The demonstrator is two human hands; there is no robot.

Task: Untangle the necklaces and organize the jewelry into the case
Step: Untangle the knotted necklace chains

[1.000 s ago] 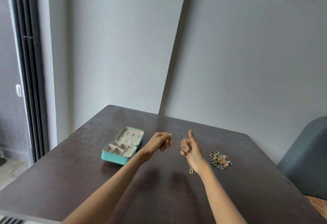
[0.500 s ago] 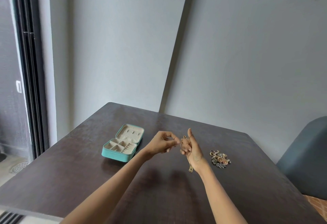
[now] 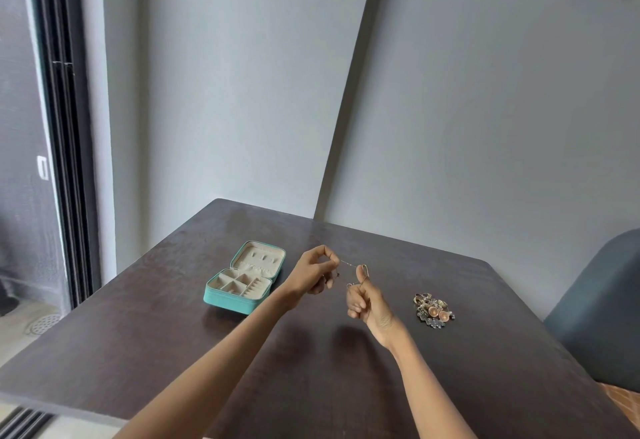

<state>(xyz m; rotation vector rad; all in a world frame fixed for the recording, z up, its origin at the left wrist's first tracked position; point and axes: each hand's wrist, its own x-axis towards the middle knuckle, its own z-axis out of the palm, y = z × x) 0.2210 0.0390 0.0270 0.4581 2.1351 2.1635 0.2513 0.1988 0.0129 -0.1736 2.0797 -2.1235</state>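
Both bare forearms are stretched forward from the lower edge of the view, converging toward twelve o'clock. The left hand [image 3: 317, 270] is raised with fingers curled, thumb and forefinger pinched together. The right hand [image 3: 363, 296] is held just beside it at three o'clock, fingers folded into the palm and the thumb pointed up.
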